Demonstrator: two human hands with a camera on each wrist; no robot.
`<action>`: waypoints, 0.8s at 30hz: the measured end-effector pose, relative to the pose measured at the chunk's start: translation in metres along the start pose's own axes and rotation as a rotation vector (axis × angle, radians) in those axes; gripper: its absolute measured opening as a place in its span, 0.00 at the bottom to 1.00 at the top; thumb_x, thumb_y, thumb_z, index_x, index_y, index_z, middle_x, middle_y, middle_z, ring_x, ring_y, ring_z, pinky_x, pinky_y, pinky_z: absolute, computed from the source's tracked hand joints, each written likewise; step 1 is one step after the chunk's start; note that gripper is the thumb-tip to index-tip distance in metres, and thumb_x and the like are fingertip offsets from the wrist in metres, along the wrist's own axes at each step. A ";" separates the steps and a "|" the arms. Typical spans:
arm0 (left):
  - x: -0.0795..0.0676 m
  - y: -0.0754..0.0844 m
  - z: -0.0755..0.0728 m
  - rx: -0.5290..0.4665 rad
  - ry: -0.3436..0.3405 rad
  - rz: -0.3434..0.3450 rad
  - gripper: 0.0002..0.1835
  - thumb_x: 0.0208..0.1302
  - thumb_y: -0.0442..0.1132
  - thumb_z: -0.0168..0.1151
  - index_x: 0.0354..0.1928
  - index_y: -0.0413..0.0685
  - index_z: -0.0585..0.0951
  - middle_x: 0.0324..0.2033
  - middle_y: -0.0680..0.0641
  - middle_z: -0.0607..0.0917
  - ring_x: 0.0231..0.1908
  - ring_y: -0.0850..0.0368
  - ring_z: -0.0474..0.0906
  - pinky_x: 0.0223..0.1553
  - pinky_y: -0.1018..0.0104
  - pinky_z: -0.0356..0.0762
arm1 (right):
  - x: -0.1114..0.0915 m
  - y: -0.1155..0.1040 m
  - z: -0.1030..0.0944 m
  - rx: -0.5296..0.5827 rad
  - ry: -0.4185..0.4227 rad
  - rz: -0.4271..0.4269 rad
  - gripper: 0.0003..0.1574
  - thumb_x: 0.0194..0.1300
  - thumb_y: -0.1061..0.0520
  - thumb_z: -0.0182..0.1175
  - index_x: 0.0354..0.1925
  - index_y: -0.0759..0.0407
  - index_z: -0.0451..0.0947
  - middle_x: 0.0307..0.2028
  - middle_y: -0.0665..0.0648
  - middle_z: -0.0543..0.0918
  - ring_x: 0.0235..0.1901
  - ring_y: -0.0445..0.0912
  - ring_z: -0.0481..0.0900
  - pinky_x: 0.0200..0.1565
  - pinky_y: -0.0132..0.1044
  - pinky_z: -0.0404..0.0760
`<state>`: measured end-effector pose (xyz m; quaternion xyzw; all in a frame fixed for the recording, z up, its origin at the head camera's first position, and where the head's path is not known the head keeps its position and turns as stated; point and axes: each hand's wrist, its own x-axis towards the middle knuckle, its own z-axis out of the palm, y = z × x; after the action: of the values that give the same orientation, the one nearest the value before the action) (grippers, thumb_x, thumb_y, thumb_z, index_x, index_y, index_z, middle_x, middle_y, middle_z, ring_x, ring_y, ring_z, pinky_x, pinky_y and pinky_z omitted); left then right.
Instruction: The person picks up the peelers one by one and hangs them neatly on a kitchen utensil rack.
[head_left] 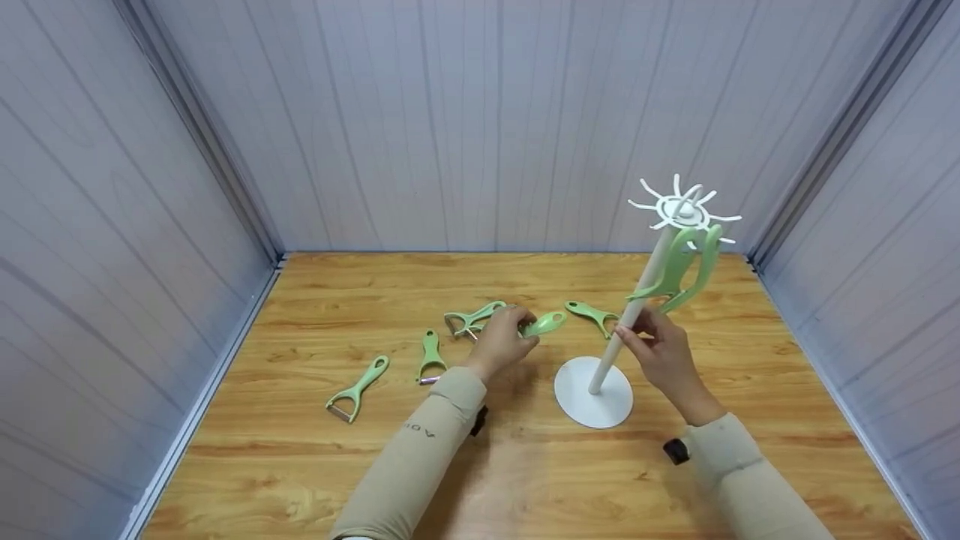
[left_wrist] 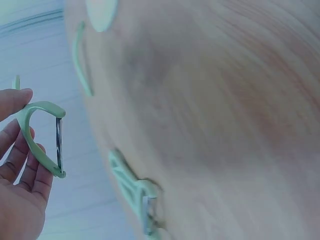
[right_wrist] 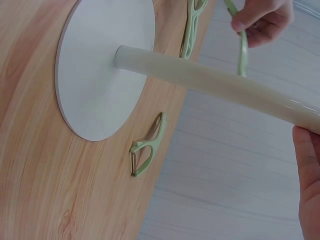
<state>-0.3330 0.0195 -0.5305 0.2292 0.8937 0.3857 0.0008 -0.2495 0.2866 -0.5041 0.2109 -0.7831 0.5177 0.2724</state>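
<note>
Sleeves: beige cuffs point(head_left: 457, 390) reach in from the near edge over a wood-grain table point(head_left: 262, 465).
Front peelers: a light-green Y-shaped peeler with a metal blade point(head_left: 361, 388) lies leftmost; a second similar green peeler point(head_left: 431, 352) lies beyond it.
Stand: a flat round white foot point(head_left: 577, 405) carries a slim white pole point(head_left: 609, 356).
Right hand: the right hand point(head_left: 666, 356) holds the pole between thumb and fingers.
Left hand: the left hand point(head_left: 501, 341) pinches a raised green peeler point(head_left: 545, 324), its handle towards the pole.
Rear peelers: two overlapping green peelers point(head_left: 487, 310) lie beyond the left hand; another green peeler point(head_left: 591, 312) lies behind the pole.
Top: two green peelers point(head_left: 677, 262) hang from a white ring of hooks point(head_left: 682, 212).
Back: pale panelled wall point(head_left: 450, 150).
</note>
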 end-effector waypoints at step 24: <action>-0.013 0.052 -0.047 -0.174 0.193 0.236 0.14 0.70 0.36 0.76 0.54 0.40 0.89 0.47 0.42 0.89 0.48 0.51 0.82 0.52 0.57 0.86 | -0.001 -0.002 0.001 -0.021 0.009 0.012 0.16 0.69 0.78 0.66 0.54 0.74 0.80 0.39 0.70 0.87 0.39 0.31 0.87 0.40 0.22 0.87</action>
<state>-0.3088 0.0124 -0.4639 0.2937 0.8197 0.4791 -0.1106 -0.2473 0.2853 -0.5040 0.2010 -0.7884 0.5121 0.2752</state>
